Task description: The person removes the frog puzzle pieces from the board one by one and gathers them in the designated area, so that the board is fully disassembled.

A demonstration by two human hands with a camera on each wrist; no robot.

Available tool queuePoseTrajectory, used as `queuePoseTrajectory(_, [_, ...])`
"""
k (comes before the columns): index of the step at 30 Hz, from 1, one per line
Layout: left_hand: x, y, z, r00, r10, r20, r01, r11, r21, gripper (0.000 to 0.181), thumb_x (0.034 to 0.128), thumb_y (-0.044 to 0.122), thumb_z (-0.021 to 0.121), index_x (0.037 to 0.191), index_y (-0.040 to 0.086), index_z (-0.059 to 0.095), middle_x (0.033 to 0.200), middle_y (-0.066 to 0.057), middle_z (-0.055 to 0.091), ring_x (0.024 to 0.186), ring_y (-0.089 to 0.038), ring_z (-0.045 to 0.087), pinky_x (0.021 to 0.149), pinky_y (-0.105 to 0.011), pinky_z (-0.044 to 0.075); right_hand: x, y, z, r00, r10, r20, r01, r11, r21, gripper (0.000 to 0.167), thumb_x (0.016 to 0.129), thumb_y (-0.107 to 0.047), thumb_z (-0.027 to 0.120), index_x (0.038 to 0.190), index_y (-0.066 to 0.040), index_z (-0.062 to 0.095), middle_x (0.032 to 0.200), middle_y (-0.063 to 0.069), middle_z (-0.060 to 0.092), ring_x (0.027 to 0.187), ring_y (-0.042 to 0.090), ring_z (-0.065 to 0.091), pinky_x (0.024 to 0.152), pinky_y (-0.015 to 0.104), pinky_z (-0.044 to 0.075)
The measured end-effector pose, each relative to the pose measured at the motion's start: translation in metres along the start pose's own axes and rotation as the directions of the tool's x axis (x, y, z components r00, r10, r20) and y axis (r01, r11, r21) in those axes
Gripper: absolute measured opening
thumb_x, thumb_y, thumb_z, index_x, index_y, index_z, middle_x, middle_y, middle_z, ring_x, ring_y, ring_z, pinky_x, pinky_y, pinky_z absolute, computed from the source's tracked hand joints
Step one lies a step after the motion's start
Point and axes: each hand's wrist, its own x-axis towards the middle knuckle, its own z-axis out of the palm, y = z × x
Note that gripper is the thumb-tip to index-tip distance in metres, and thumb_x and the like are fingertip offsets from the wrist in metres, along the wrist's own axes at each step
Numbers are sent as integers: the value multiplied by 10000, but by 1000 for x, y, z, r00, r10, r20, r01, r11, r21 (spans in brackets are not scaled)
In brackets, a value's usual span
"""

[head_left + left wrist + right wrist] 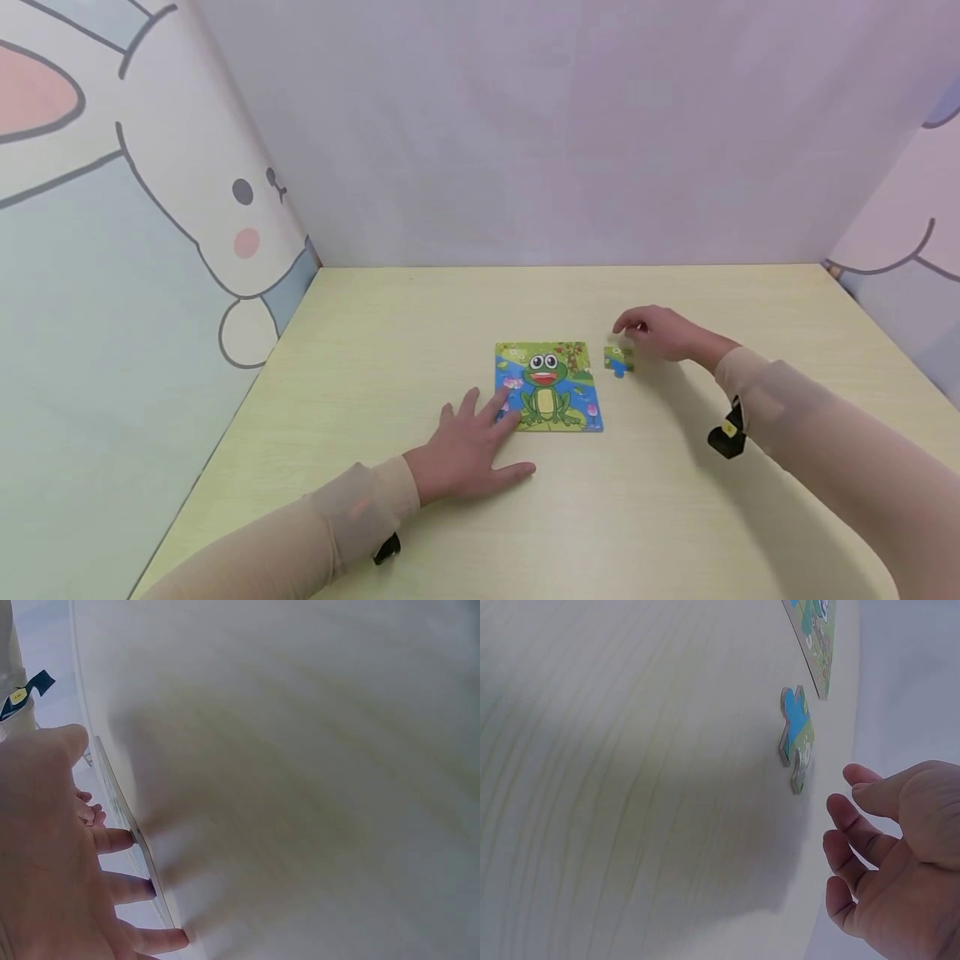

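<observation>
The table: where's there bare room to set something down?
Bare: the table between the frog puzzle and back wall, and left of the left hand. Crowded: the puzzle's lower left, touched by that hand, and its right, where the loose piece and right hand are.

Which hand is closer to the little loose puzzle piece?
Right. The right hand hovers beside the loose puzzle piece, not touching it; the left hand is farther away, fingers at the frog puzzle's left side.

Screened-in indoor work area, room type unclear, pale wood-grain table [375, 333], plain whitish backdrop [562, 142], cartoon-animal side panel [180, 175]
</observation>
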Motion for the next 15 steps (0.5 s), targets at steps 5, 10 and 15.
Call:
queuePoseTrajectory(5, [0,0,0,1000,1,0,-1,1000,-1,751,991,729,461,1551,229,453,1721,-98,297,1486,-495,348,1054,-719,400,2,0,1,1000,-6,-22,6,1000,-16,267,1056,-41,506,1242,22,688,1243,239,686,1081,359,613,955,544,494])
queuePoseTrajectory(10, [0,1,0,1000,3,-3,-3,1000,12,750,993,731,457,1553,232,447,1722,-99,296,1478,-494,354,1046,-713,408,6,-7,3,1000,-7,-19,7,1000,-6,270,1063,-68,520,1266,14,678,1207,210,684,1046,325,592,926,504,489])
queuePoseTrajectory(15, [0,1,0,1000,-1,1,1,1000,15,756,991,730,459,1560,233,443,1725,-98,291,1482,-500,351,1050,-718,407,12,-22,10,1000,-16,7,15,1000,22,277,1059,-86,545,1287,19,664,1174,183,675,1014,290,583,881,453,497])
